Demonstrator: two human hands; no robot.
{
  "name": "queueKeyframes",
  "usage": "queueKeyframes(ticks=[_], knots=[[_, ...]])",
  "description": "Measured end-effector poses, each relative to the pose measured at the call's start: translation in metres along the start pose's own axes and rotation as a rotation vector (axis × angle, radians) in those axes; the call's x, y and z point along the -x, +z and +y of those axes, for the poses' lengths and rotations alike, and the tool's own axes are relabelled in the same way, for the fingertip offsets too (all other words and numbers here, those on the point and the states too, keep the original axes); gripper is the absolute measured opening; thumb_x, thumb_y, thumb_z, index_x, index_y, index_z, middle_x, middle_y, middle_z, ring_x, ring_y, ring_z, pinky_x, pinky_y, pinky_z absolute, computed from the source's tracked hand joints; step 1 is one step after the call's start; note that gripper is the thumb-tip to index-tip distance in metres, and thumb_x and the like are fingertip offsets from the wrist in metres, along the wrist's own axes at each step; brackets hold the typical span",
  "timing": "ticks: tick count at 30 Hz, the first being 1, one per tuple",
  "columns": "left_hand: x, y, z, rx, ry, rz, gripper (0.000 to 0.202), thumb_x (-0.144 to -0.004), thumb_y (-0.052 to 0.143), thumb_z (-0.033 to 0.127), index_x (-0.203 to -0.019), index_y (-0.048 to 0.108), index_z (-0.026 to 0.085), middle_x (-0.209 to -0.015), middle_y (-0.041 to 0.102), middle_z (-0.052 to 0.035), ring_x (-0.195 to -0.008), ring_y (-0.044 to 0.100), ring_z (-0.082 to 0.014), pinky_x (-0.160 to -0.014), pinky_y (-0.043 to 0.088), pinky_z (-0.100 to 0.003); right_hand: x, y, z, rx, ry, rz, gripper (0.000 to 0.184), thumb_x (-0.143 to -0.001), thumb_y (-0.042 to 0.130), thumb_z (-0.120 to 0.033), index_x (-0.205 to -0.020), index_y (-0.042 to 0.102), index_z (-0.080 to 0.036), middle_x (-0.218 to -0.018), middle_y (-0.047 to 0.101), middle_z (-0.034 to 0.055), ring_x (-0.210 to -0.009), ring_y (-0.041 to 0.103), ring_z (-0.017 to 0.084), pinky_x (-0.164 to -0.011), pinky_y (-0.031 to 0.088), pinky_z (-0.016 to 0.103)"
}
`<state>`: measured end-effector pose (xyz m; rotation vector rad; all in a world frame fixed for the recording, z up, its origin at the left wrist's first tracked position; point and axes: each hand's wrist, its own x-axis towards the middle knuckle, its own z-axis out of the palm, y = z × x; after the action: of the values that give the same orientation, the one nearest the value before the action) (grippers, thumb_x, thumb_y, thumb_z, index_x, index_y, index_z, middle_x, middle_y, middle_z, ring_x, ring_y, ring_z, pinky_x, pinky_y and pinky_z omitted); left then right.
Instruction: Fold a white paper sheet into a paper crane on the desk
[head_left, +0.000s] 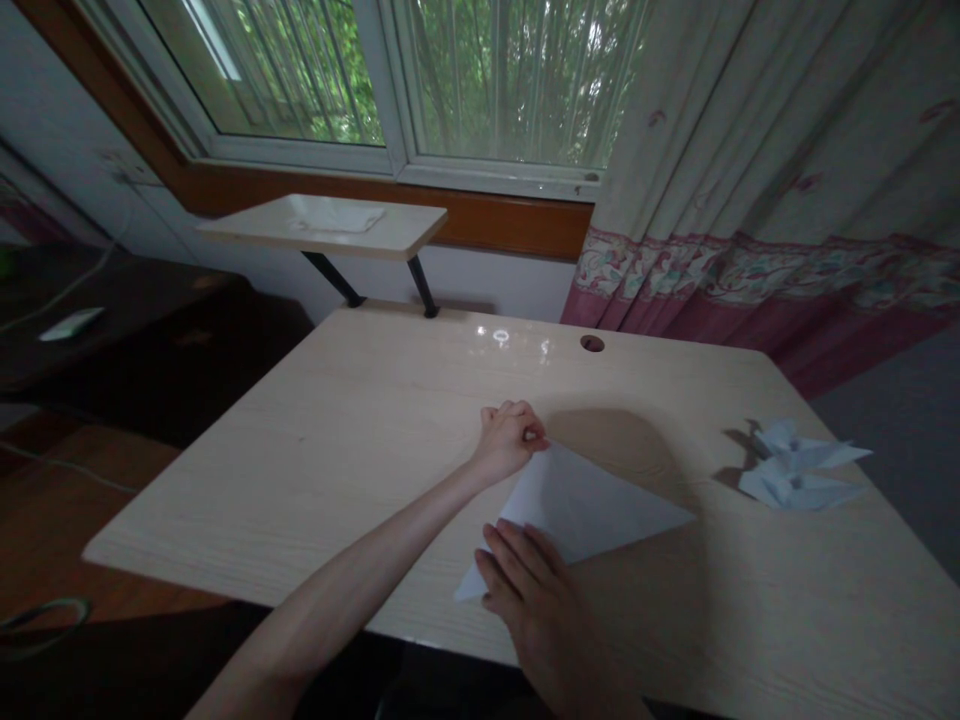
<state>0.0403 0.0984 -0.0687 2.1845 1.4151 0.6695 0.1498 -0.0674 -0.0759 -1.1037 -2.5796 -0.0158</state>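
Note:
A white sheet of paper (600,505), folded into a triangle, lies on the light wood-grain table (360,440). My left hand (511,432) pinches the paper's far corner between thumb and curled fingers. Across the paper's near left part, my right hand (536,590) rests with fingers stretched out and flat, pressing on it. One pointed corner pokes out to the left of the right fingers, and another points right. Part of the near edge is hidden under the right hand.
Folded white paper figures (799,470) stand at the table's right side. A small raised shelf (405,225) at the back left holds a white crumpled-looking item (337,215). Near the back edge is a round cable hole (592,343). A dark table (150,290) with a phone-like object (73,324) stands left.

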Motion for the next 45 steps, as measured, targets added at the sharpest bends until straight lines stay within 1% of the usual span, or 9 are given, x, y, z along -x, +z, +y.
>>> queueKeyframes(ticks=[4, 9, 14, 20, 28, 35, 38, 41, 45], knots=[[-0.001, -0.001, 0.000, -0.006, -0.012, -0.009, 0.009, -0.081, 0.071, 0.029, -0.075, 0.066, 0.022, -0.090, 0.064, 0.0021, -0.096, 0.053, -0.0197, -0.082, 0.025, -0.037, -0.010, 0.012, 0.004, -0.020, -0.094, 0.082, 0.027, -0.095, 0.052, -0.030, -0.119, 0.061, -0.022, -0.127, 0.063, -0.0006, -0.120, 0.053, 0.016, -0.101, 0.043, 0.030], [-0.003, -0.001, 0.000, -0.009, -0.024, -0.019, 0.010, -0.079, 0.072, 0.031, -0.075, 0.068, 0.023, -0.087, 0.064, 0.0022, -0.094, 0.054, -0.0195, -0.079, 0.025, -0.036, -0.010, 0.017, 0.009, 0.025, -0.223, 0.230, 0.022, -0.094, 0.050, -0.022, -0.108, 0.065, -0.014, -0.116, 0.069, 0.0053, -0.113, 0.058, 0.021, -0.096, 0.047, 0.030], [-0.005, -0.002, -0.001, -0.008, -0.029, -0.036, 0.010, -0.079, 0.071, 0.032, -0.075, 0.068, 0.023, -0.088, 0.064, 0.0022, -0.095, 0.054, -0.0200, -0.080, 0.025, -0.036, -0.007, 0.011, 0.007, 0.036, -0.264, 0.223, 0.027, -0.093, 0.044, -0.015, -0.109, 0.064, -0.009, -0.118, 0.067, 0.0109, -0.118, 0.055, 0.024, -0.100, 0.044, 0.032], [-0.005, -0.001, -0.003, -0.010, -0.038, -0.040, 0.010, -0.079, 0.071, 0.033, -0.076, 0.068, 0.024, -0.088, 0.065, 0.0024, -0.094, 0.054, -0.0197, -0.080, 0.026, -0.036, -0.007, 0.007, 0.003, 0.000, -0.246, 0.257, 0.030, -0.093, 0.038, -0.013, -0.107, 0.065, -0.011, -0.114, 0.069, 0.0087, -0.113, 0.059, 0.021, -0.097, 0.046, 0.029], [-0.005, -0.002, -0.003, -0.009, -0.049, -0.046, 0.010, -0.077, 0.073, 0.033, -0.076, 0.069, 0.024, -0.087, 0.065, 0.0029, -0.094, 0.055, -0.0199, -0.081, 0.026, -0.036, -0.007, 0.000, 0.003, -0.023, -0.255, 0.243, 0.031, -0.094, 0.037, -0.013, -0.108, 0.064, -0.010, -0.111, 0.070, 0.0090, -0.110, 0.061, 0.020, -0.095, 0.047, 0.028], [-0.005, -0.003, -0.001, -0.018, -0.051, -0.036, 0.012, -0.075, 0.075, 0.035, -0.077, 0.070, 0.024, -0.086, 0.066, 0.0026, -0.094, 0.056, -0.0204, -0.080, 0.027, -0.036, -0.002, -0.004, 0.001, 0.022, -0.266, 0.228, 0.033, -0.090, 0.039, -0.013, -0.113, 0.062, -0.006, -0.112, 0.069, 0.0141, -0.109, 0.061, 0.022, -0.092, 0.049, 0.029], [-0.005, -0.003, 0.000, -0.020, -0.049, -0.036, 0.013, -0.075, 0.074, 0.035, -0.079, 0.070, 0.024, -0.086, 0.066, 0.0025, -0.094, 0.056, -0.0205, -0.080, 0.027, -0.036, 0.000, -0.006, -0.002, 0.062, -0.284, 0.203, 0.032, -0.090, 0.041, -0.014, -0.110, 0.063, -0.005, -0.113, 0.069, 0.0148, -0.111, 0.060, 0.024, -0.090, 0.050, 0.030], [-0.005, -0.004, -0.001, -0.022, -0.046, -0.037, 0.012, -0.076, 0.073, 0.035, -0.079, 0.069, 0.024, -0.086, 0.066, 0.0023, -0.094, 0.056, -0.0205, -0.080, 0.027, -0.036, 0.002, -0.003, -0.008, 0.085, -0.246, 0.187, 0.030, -0.091, 0.042, -0.016, -0.108, 0.065, -0.007, -0.113, 0.069, 0.0131, -0.112, 0.059, 0.025, -0.092, 0.049, 0.030], [-0.005, -0.003, -0.002, -0.022, -0.042, -0.038, 0.011, -0.076, 0.073, 0.035, -0.078, 0.070, 0.024, -0.087, 0.065, 0.0024, -0.094, 0.055, -0.0200, -0.080, 0.027, -0.035, 0.008, 0.003, -0.013, 0.088, -0.196, 0.192, 0.032, -0.092, 0.040, -0.016, -0.113, 0.064, -0.008, -0.120, 0.066, 0.0112, -0.118, 0.055, 0.025, -0.097, 0.047, 0.030]])
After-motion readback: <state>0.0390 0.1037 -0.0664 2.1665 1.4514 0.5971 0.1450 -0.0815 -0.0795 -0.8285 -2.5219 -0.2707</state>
